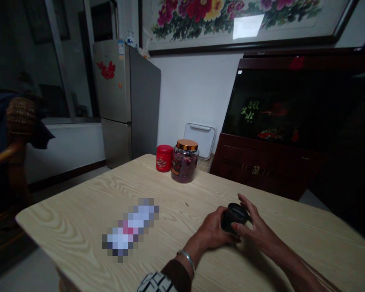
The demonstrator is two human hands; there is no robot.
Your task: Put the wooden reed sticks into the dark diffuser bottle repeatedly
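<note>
From across the room, the person's left hand point(212, 229) and right hand point(258, 229) are together, clasping a small dark round container point(235, 217) from either side, its body between the palms and the right fingers spread over it. It sits above the near part of a light wood-grain table point(79, 213), though whether it touches the wood is hard to tell. A silver bangle point(186, 258) circles the left wrist. Further off stand a red tin point(164, 158) and a glass jar of dried rosebuds point(185, 162) with a copper lid, near the far corner, while a pixelated object point(129, 229) lies to the left, too blurred to name. The risk, as I judge it, lies in that rounded, smooth-looking body: a loosened grip could let it slip and roll across the wood. A careless reach could also topple the glass jar near the edge.
</note>
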